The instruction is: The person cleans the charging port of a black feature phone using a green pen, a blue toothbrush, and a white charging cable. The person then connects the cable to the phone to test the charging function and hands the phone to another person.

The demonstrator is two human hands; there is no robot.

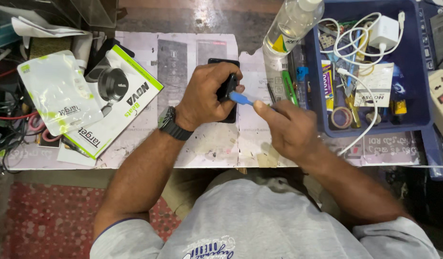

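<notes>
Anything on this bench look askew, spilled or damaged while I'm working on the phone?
Nothing spilled. The clear bottle lies tipped against the blue tray's rim, and a white cable hangs out over the tray's front wall. The left hand holds the black phone; the right hand holds a blue tool.

Black phone (229,91) mostly hidden under the left hand (207,93).

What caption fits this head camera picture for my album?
Left hand holds a small black device while right hand pokes it with a blue-handled tool.
</notes>
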